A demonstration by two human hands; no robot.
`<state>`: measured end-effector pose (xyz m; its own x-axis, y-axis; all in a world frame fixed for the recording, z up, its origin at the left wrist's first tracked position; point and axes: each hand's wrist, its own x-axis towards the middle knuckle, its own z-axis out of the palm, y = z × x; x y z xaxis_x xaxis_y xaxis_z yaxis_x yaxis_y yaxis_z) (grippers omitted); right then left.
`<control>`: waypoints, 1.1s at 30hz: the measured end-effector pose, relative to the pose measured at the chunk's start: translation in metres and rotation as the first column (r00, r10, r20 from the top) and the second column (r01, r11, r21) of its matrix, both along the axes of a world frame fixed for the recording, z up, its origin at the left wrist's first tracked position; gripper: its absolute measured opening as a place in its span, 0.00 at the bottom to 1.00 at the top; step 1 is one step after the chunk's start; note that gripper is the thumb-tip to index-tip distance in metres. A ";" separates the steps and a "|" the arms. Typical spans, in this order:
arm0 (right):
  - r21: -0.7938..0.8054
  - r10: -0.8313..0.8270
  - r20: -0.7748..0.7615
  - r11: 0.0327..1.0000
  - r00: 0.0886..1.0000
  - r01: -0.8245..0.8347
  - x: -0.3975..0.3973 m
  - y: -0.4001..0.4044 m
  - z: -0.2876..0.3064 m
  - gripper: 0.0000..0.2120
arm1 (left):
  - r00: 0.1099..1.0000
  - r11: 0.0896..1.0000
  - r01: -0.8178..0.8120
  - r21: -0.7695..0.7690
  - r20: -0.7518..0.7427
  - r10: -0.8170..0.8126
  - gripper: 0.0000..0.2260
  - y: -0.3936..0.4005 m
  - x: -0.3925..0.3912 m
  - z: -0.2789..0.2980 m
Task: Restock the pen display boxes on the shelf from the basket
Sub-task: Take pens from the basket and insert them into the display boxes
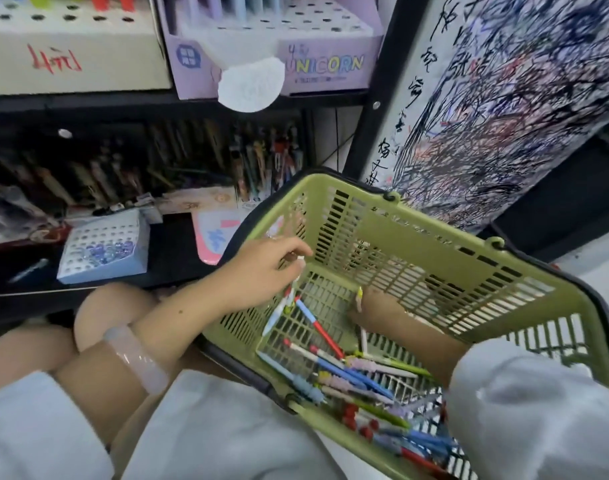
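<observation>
Near the lower shelf, a green basket (417, 237) rests tilted on the person's lap, probably so its loose pens (351, 372) slide within reach. Left hand (261, 271) pinches a few pens by their tops; right hand (375, 306) reaches inside, apparently pinching one, its fingers shadowed. Pen display boxes (279, 60) stand far, above.

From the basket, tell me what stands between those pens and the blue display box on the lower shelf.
The green basket's raised near wall and rim stand between the loose pens and the blue display box. Beyond the rim, only open dark shelf shows. The left hand grips pens inside the basket.
</observation>
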<state>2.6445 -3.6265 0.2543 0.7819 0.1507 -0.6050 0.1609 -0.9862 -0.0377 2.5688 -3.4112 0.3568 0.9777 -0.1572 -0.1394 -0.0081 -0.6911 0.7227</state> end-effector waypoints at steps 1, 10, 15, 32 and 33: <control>0.010 -0.035 0.047 0.999 0.998 0.035 -0.005 0.001 -0.010 0.17 | 1.000 1.000 -0.010 -0.002 -0.001 0.010 0.11 -0.001 0.000 -0.002; 0.189 0.145 0.144 0.967 0.979 -0.171 -0.018 -0.005 -0.024 0.19 | 0.999 0.998 -0.047 -0.046 -0.010 0.047 0.09 -0.008 -0.001 -0.008; 0.081 0.322 0.021 0.943 0.946 -0.323 -0.061 -0.033 -0.027 0.38 | 0.998 0.996 -0.048 -0.080 -0.039 0.045 0.07 -0.010 -0.003 -0.005; 0.034 0.394 0.171 0.914 0.903 -0.405 -0.104 -0.009 -0.044 0.20 | 0.997 0.991 -0.036 -0.127 -0.069 0.028 0.07 -0.013 -0.007 -0.009; 0.045 0.375 0.172 0.921 0.911 -0.388 -0.103 -0.008 -0.045 0.20 | 0.997 0.990 -0.041 -0.132 -0.069 0.033 0.07 -0.012 -0.008 -0.009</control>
